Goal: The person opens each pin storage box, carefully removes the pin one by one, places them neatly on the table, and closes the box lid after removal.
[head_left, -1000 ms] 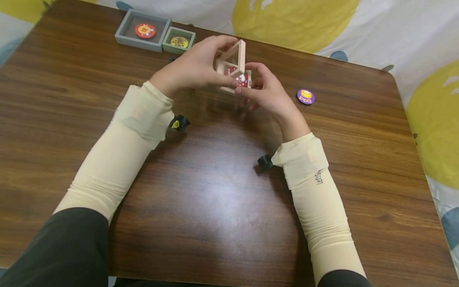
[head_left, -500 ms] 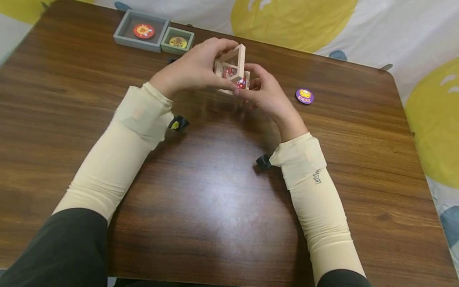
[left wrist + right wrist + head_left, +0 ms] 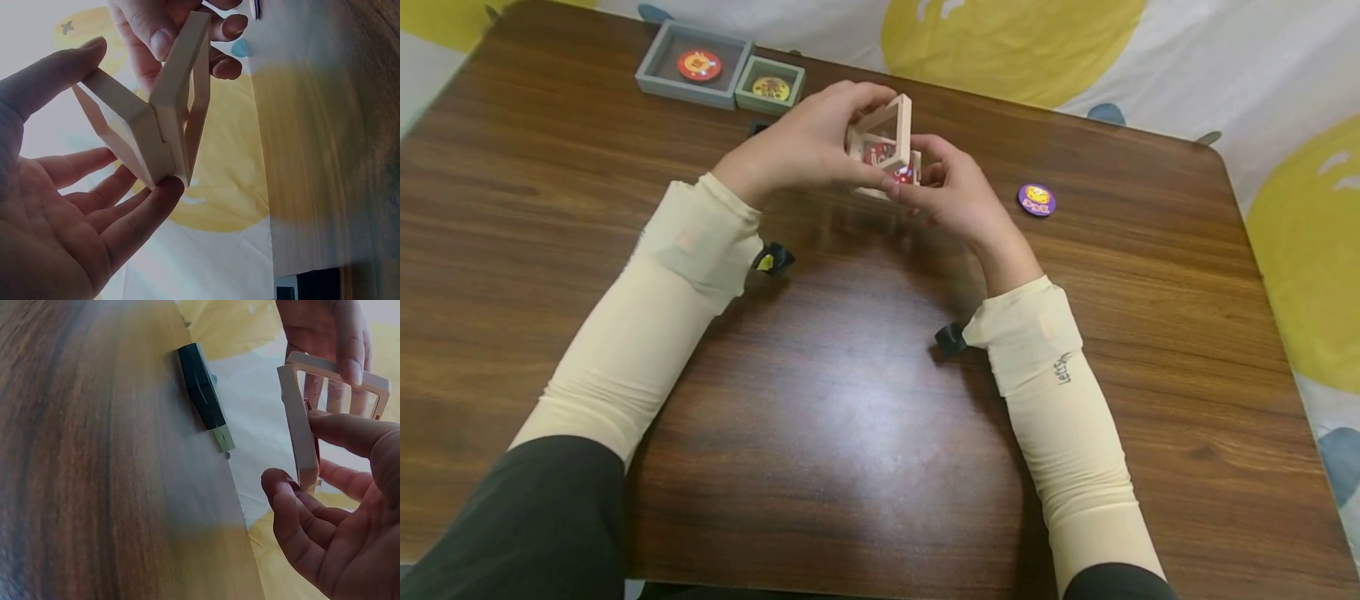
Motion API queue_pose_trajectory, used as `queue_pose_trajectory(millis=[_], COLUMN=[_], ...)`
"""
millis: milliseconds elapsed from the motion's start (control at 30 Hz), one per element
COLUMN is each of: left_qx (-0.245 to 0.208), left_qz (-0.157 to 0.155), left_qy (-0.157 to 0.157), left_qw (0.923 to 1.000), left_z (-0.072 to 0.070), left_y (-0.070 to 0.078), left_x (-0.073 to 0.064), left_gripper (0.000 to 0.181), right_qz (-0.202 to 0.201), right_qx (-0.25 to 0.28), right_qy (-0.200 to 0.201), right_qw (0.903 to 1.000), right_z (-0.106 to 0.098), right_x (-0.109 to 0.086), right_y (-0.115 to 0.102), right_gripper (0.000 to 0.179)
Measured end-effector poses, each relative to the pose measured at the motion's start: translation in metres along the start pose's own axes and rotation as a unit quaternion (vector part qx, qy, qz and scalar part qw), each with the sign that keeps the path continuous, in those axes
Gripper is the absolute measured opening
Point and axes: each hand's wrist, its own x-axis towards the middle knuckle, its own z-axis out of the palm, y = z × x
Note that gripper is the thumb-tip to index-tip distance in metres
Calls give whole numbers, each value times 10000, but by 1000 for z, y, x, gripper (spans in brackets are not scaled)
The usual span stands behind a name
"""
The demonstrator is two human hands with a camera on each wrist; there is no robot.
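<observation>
Both hands hold a small cream hinged display frame (image 3: 906,125) above the far half of the table, its two halves spread in a V. My left hand (image 3: 805,142) grips the left half (image 3: 128,122) by its edges, thumb on one edge and fingertips near the hinge. My right hand (image 3: 966,193) pinches the other half (image 3: 297,419) between thumb and fingers. Inside that half lies a red badge with a white and coloured print (image 3: 904,175), its thin edge showing by the thumb in the right wrist view. Part of the badge is hidden by the raised half and my fingers.
At the back left stand a grey frame (image 3: 657,85) holding a red round badge (image 3: 699,65) and a smaller green frame (image 3: 760,104) with a yellow badge (image 3: 771,88). A purple round badge (image 3: 1037,200) lies right of my right hand. A patterned cloth (image 3: 1015,50) hangs behind the table.
The raised half of the cream frame has tipped slightly lower over the red badge. Both hands keep their hold, and the view has shifted a little.
</observation>
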Motion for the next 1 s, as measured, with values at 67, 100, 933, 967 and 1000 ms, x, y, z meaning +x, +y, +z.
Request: queue_pose_trajectory(millis=[67,100,933,967,1000], left_qx=[1,11,71,89,110], left_qz=[-32,-44,-233,-230,-223], left_qy=[11,15,-44,-54,-63], left_qw=[10000,10000,9997,9997,9997], left_z=[0,-1,-3,-3,-2], left_y=[0,0,-2,-2,-2], left_x=[0,0,-1,-1,-1], left_gripper=[90,89,87,87,87], right_qz=[36,56,455,462,459], right_qx=[90,136,1390,1548,1716], right_qy=[17,35,744,775,812], right_qw=[10000,9999,9864,9838,9807], right_z=[0,0,3,3,2], right_x=[0,-1,4,4,4], right_y=[-1,-1,-6,-5,-6], right_gripper=[49,49,27,25,24])
